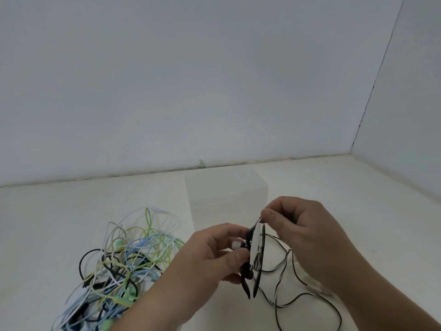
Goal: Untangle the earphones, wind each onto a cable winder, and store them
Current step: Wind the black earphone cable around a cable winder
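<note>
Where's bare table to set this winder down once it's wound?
Bare table lies left of the box, between the tangle and the back wall, and right of the box toward the side wall. Crowded: the tangle at near left, and the cable trailing from the winder under the right hand.

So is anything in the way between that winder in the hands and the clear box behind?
Nothing visible does. The clear box stands just beyond the winder. The tangled pile lies off to the left, and the cable trails on the near side.
</note>
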A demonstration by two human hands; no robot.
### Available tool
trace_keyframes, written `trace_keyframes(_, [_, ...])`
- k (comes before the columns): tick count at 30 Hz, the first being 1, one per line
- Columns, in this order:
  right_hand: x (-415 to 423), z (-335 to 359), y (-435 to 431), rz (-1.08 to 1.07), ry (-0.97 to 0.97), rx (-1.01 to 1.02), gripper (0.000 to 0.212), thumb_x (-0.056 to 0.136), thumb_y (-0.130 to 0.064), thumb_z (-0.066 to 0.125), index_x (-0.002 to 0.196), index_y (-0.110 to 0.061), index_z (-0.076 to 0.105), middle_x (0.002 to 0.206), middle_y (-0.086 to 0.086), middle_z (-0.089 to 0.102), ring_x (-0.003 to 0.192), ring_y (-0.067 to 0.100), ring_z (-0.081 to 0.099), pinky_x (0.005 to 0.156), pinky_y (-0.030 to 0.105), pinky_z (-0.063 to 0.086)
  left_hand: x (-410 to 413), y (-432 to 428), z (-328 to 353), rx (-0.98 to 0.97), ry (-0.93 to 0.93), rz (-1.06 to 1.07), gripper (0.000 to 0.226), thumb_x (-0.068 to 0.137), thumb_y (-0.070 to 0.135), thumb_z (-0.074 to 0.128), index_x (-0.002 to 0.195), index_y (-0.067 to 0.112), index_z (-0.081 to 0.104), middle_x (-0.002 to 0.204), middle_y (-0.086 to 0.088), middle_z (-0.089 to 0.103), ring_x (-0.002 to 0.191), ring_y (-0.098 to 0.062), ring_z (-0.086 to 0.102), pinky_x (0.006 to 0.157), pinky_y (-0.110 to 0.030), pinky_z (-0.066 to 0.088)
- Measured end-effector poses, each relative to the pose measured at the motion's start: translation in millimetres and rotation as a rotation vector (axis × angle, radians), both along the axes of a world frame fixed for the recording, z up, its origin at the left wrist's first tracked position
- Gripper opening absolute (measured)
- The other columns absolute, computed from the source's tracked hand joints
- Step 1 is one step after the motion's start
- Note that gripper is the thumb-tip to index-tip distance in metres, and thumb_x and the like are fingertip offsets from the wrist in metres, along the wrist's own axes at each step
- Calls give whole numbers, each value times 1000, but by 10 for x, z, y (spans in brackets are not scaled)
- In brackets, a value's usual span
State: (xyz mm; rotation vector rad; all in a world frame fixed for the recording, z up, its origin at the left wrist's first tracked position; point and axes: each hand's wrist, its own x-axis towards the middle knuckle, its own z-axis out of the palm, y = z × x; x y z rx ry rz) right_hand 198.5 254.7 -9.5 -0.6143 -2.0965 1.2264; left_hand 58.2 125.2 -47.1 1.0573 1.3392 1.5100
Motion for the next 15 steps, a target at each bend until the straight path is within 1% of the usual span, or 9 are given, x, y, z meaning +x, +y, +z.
trace_keyframes(2, [-15, -30, 22, 14, -23, -31, 25, 93, -26, 64, 71, -17, 69, 48, -10, 40, 46, 6, 32, 47, 15, 30, 8, 0, 0, 17, -66, -16, 33, 71, 28, 78, 103, 18, 75, 85, -4, 70, 67, -17, 64, 67, -36, 56])
trace_keyframes(4, [-32, -61, 31, 31, -35, -53, 26, 95, -28, 61, 72, -17, 68, 49, -6, 38, 48, 11, 30, 47, 19, 29, 19, 6, -3, 25, -125, -14, 32, 75, 22, 78, 105, 13, 74, 89, -12, 68, 72, -24, 62, 67, -37, 57])
trace_keyframes(6, [-42, -82, 36, 43, -35, -83, 27, 96, -28, 58, 73, -17, 67, 50, -3, 36, 49, 14, 29, 48, 23, 28, 26, 12, -11, 32, -167, -13, 29, 78, 18, 75, 106, 10, 73, 91, -16, 67, 75, -27, 60, 68, -37, 57])
trace_keyframes(10, [-57, -94, 28, 70, -25, -127, 27, 98, -28, 56, 75, -18, 65, 58, 4, 37, 56, 19, 30, 52, 32, 27, 21, 20, -32, 48, -201, -28, 35, 75, 22, 77, 107, 9, 72, 94, -17, 68, 77, -24, 63, 68, -37, 57])
trace_keyframes(15, [-75, -106, 6, 122, -55, -132, 30, 100, -29, 53, 74, -19, 64, 61, 3, 39, 57, 20, 31, 51, 31, 27, 29, 29, -32, 95, -259, -23, 39, 74, 20, 77, 108, 5, 71, 89, -16, 68, 72, -21, 65, 65, -33, 56])
